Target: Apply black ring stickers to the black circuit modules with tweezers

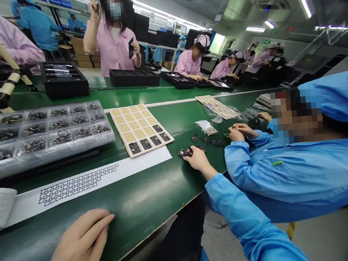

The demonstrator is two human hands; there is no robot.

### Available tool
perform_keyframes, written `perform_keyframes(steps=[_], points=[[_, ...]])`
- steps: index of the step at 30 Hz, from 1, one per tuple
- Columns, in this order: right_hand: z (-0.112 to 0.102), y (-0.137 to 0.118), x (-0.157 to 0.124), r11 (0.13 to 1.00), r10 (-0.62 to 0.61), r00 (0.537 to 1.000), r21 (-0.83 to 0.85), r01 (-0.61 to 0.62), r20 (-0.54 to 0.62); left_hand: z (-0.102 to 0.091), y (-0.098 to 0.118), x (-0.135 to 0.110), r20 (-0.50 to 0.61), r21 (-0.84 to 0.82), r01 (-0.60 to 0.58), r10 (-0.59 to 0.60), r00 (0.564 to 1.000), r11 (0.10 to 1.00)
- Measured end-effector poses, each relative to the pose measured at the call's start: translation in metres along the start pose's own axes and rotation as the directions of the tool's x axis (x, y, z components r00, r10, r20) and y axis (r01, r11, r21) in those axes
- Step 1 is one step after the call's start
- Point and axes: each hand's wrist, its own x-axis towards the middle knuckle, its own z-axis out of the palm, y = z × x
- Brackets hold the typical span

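My right hand (pixel 197 159) reaches across the green bench, its fingers closed on a small black electronic part (pixel 182 153). Several similar black parts (pixel 215 142) lie just beyond it. At lower left, my left hand (pixel 80 244) rests near the bench's front edge, fingertips drawn together with nothing visible between them. Between the hands, a white paper strip (pixel 143 164) carries rows of small black ring-like pieces and runs from a roll (pixel 0 206) at the left. Behind the strip lies a tray with square cells (pixel 124 129); several cells along its near edge hold black parts.
A clear compartment box (pixel 109 136) full of small parts stands at left. A co-worker in blue (pixel 287 177) sits close on my right, hands over small parts. A plastic bag (pixel 205 127) and another tray (pixel 212 104) lie farther back. Black bins (pixel 134 78) line the far side.
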Motion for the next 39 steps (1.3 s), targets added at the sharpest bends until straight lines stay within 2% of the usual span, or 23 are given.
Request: perform_keyframes(steps=[2,5,7,10,13,16,19,24,29,32,34,36,39], points=[[-0.005,0.000,-0.006,0.998,-0.050,0.999,0.047,0.050,0.004,0.024,-0.010,0.015,0.101,-0.131,0.049,-0.036,0.994,0.990],[-0.009,-0.009,-0.021,0.977,-0.159,0.986,0.151,0.150,0.049,0.049,-0.018,0.038,0.146,-0.201,0.097,-0.068,0.987,0.975],[-0.007,-0.026,-0.034,0.943,-0.259,0.960,0.241,0.227,0.109,0.057,-0.019,0.051,0.164,-0.234,0.124,-0.086,0.983,0.964],[0.007,-0.067,-0.056,0.865,-0.422,0.887,0.377,0.332,0.188,0.063,-0.013,0.063,0.193,-0.275,0.172,-0.121,0.974,0.946],[0.029,-0.113,-0.074,0.754,-0.591,0.780,0.485,0.443,0.207,0.058,-0.004,0.070,0.184,-0.296,0.212,-0.162,0.970,0.932],[0.049,-0.144,-0.080,0.619,-0.739,0.645,0.572,0.539,0.192,0.043,0.004,0.074,0.110,-0.288,0.211,-0.187,0.976,0.934],[0.060,-0.153,-0.069,0.518,-0.823,0.536,0.636,0.572,0.189,0.023,0.009,0.076,0.041,-0.279,0.156,-0.151,0.988,0.947],[0.055,-0.145,-0.053,0.463,-0.869,0.446,0.667,0.584,0.213,0.005,0.012,0.076,0.075,-0.263,0.073,-0.055,0.996,0.962],[0.043,-0.143,-0.060,0.434,-0.892,0.406,0.628,0.646,0.198,0.005,0.018,0.074,0.179,-0.235,0.085,-0.043,0.983,0.968],[0.042,-0.145,-0.065,0.408,-0.910,0.370,0.558,0.723,0.187,0.003,0.022,0.072,0.220,-0.224,0.095,-0.044,0.974,0.970],[0.043,-0.145,-0.067,0.415,-0.909,0.362,0.535,0.736,0.206,0.001,0.022,0.071,0.239,-0.212,0.098,-0.046,0.970,0.972],[0.045,-0.144,-0.070,0.446,-0.893,0.395,0.542,0.712,0.216,-0.002,0.023,0.071,0.250,-0.197,0.102,-0.050,0.967,0.975],[0.045,-0.144,-0.072,0.522,-0.839,0.505,0.559,0.644,0.202,-0.004,0.025,0.069,0.249,-0.184,0.115,-0.067,0.966,0.976]])
